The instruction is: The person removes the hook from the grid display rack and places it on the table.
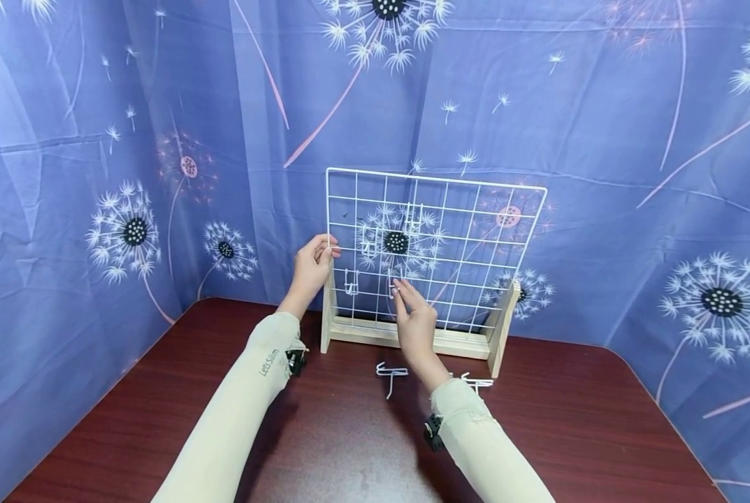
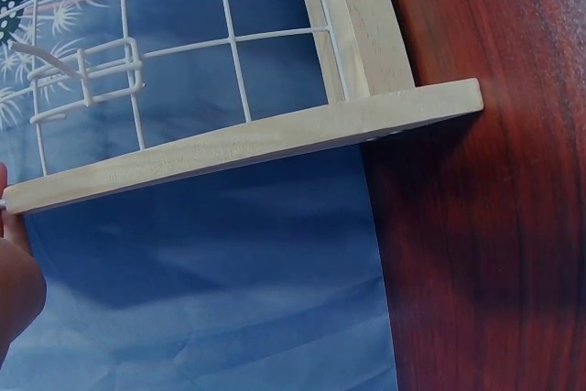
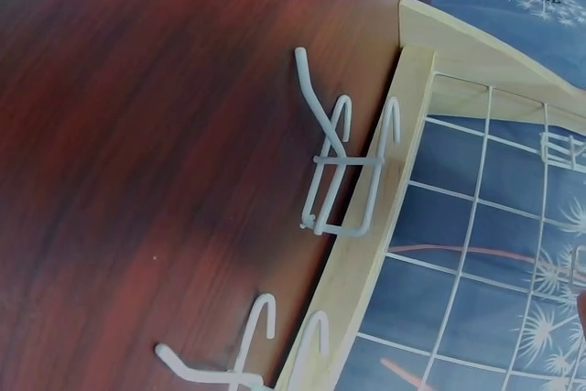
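Note:
A white wire grid panel (image 1: 437,178) stands upright in a wooden stand (image 1: 503,328). My left hand (image 1: 314,264) holds the panel's left edge, just above the wooden upright. Thumb and fingers of my right hand (image 1: 415,318) pinch a small white wire hook (image 1: 395,288) at the grid's lower middle; the fingers partly cover it. Several similar hooks hang on the grid, among them a lower left hook (image 1: 351,285), also in the left wrist view (image 2: 87,75), and an upper hook (image 1: 414,220). Little of either hand shows in the wrist views.
On the dark red wooden table (image 1: 349,433), in front of the stand, lie a loose hook (image 1: 391,372) and another hook (image 1: 477,382) behind the right forearm. The right wrist view shows two table hooks close to the base bar. A blue dandelion-print cloth (image 1: 211,84) hangs behind.

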A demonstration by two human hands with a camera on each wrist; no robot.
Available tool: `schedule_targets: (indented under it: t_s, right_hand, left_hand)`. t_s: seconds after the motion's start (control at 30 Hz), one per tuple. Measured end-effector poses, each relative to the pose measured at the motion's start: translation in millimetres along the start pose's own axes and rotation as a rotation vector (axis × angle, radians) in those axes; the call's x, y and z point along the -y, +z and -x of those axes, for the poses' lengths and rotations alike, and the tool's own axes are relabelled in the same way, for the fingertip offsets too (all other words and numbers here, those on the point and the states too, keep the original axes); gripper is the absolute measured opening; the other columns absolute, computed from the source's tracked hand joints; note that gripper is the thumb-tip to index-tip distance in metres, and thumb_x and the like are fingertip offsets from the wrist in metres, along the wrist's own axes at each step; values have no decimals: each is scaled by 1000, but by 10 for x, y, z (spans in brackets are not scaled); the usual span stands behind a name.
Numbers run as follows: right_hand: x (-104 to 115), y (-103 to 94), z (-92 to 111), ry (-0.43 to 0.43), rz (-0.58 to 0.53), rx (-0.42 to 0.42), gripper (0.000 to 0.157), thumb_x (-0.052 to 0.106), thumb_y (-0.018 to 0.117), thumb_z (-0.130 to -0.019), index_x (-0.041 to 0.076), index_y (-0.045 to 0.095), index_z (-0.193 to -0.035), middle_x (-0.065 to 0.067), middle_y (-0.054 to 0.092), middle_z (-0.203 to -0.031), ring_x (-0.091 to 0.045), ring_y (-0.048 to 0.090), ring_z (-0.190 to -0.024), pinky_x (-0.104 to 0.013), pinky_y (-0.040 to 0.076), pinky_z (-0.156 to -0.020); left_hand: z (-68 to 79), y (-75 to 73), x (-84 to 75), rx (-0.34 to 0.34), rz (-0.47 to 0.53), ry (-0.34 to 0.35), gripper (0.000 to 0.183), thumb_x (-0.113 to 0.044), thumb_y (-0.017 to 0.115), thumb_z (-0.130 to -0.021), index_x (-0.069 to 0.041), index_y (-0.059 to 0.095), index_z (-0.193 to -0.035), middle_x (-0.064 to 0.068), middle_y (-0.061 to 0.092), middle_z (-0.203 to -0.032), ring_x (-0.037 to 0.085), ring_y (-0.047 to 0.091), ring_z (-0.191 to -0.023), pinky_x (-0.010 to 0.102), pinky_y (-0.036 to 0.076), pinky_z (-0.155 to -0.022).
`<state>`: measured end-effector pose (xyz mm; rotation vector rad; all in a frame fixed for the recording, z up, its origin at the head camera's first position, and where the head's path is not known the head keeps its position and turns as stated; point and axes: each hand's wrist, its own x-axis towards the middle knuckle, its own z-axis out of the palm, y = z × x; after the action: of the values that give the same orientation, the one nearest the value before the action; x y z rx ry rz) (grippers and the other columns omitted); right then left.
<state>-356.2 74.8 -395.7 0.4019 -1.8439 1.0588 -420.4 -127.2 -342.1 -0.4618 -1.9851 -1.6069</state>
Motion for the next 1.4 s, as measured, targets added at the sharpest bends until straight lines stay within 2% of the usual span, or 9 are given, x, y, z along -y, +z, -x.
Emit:
schedule_targets:
  t_s: [0.33,0.47,0.6,0.8,1.0,1.27,1.4]
  right_hand:
    - [13,-78,-5,-41,-7,29,22,3,67,-88,1,72,-109,-20,68,-111,-32,66,-103,-43,51,-89]
    - [9,-128,-6,-59,-4,38,21,3,67,-88,0,72,-109,-19,68,-111,-31,66,-103,-41,51,-90]
    - [16,-192,-14,-91,-6,47,21,2,67,-88,-1,72,-108,-17,68,-111,-31,66,-103,-42,51,-89]
    - [2,-283,-8,-147,8,56,22,-2,69,-85,-2,72,-106,-20,69,-108,-33,67,-99,-44,52,-86]
    - [-16,-361,3,-209,0,84,23,-2,70,-83,-2,72,-106,-20,68,-109,-32,68,-98,-43,53,-83]
    - [-28,-431,10,-219,-11,88,25,-5,72,-81,-1,73,-106,-18,69,-109,-31,68,-99,-41,54,-76]
    - [-24,-442,14,-222,-20,88,26,-6,72,-80,-1,73,-106,-18,69,-109,-31,68,-99,-41,53,-82]
  left_hand:
    - [19,-5,22,-9,-9,-5,17,5,49,-96,3,61,-107,18,69,-99,27,67,-92,26,52,-84]
    - [18,-13,20,-9,3,-2,17,6,49,-96,4,61,-107,20,69,-98,30,67,-92,30,52,-85]
    - [16,-18,14,-14,7,2,17,6,49,-96,4,62,-107,20,69,-97,31,67,-92,33,51,-85]
    - [32,-12,6,-3,-18,-16,17,4,49,-97,2,61,-108,17,69,-99,27,67,-92,29,52,-85]
    - [23,-9,1,-2,-23,-4,17,4,48,-97,2,61,-108,19,69,-100,28,67,-93,29,51,-85]
    - [-3,3,9,-13,-15,18,16,6,48,-96,3,61,-106,17,70,-96,24,67,-89,28,52,-83]
    - [-11,11,17,-19,-19,31,16,6,49,-96,2,61,-105,16,70,-95,24,67,-88,27,52,-81]
